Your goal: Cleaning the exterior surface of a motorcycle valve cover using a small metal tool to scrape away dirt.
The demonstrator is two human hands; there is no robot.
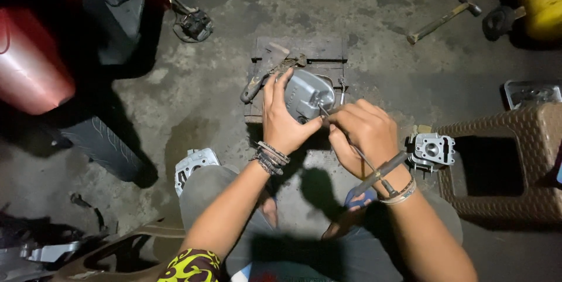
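Currently I have the left hand [285,119] spread and pressed against the near-left side of the grey metal engine cover [307,92], steadying it where it rests on the dark wooden block [304,51] on the concrete floor [410,71]. My right hand [362,136] is clenched around a thin screwdriver [357,156], its tip meeting the near edge of the cover and its handle trailing back past my wrist. In my judgement the step in hand is working at the cover's rim, scraping or prying along the mating edge; I cannot tell from this view exactly what the tip bears on. The next move calls for a firm hold from the left hand so the cover does not slide off the block, and controlled pressure on the tool so the tip does not slip toward the fingers. Relative to the cover: a wrench [266,76] lies touching its far-left side, a cylinder part [432,150] sits to the right beside a brown woven stool [527,141], another engine part [193,165] lies near-left, and a hammer [442,21] lies well apart at far right.
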